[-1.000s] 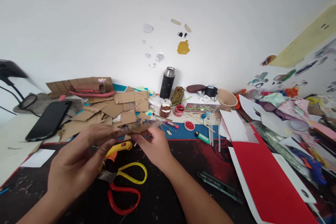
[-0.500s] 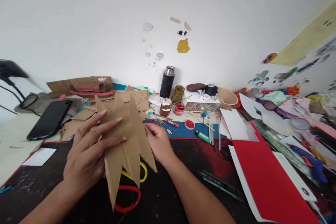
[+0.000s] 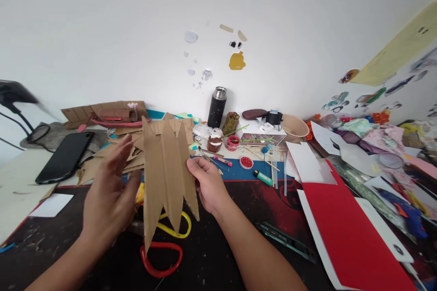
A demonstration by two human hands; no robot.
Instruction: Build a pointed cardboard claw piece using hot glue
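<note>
A brown cardboard piece (image 3: 170,173) with pointed, zigzag ends stands upright in front of me. My right hand (image 3: 210,184) pinches its right edge, thumb on the near face. Left of the cardboard, my left hand (image 3: 109,186) is off it, fingers stretched and thumb apart, slightly blurred. Behind and below the cardboard lie scissors with red and yellow handle loops (image 3: 162,263), partly hidden by it. Farther left, loose cardboard scraps (image 3: 95,168) are piled up.
A cutter knife (image 3: 287,239) lies right of my right forearm, near red paper (image 3: 355,227). Paint jars (image 3: 232,142), a black flask (image 3: 217,108) and a glue stick (image 3: 263,177) stand or lie farther back. A black phone (image 3: 64,157) rests at left.
My left hand has let go of the cardboard and moved slightly left. The cardboard has turned a little, with my right hand still gripping its edge.
</note>
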